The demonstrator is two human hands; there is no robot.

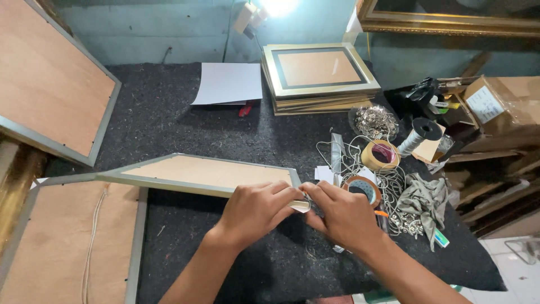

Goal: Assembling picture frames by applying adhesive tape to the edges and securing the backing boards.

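While on frame (208,171) edge, both hands (256,211)

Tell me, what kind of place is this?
Probably a small picture-framing workshop. A stack of finished frames sits at the back of the felt-covered bench, both hands, left hand and right hand, grip the corner of a frame with its backing board up, and tape rolls lie nearby.

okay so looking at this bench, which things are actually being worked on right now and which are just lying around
In hand:
left hand and right hand gripping the corner of the tilted frame

Lying about:
stack of gold frames
white sheet
tape rolls
grey rag
string spool
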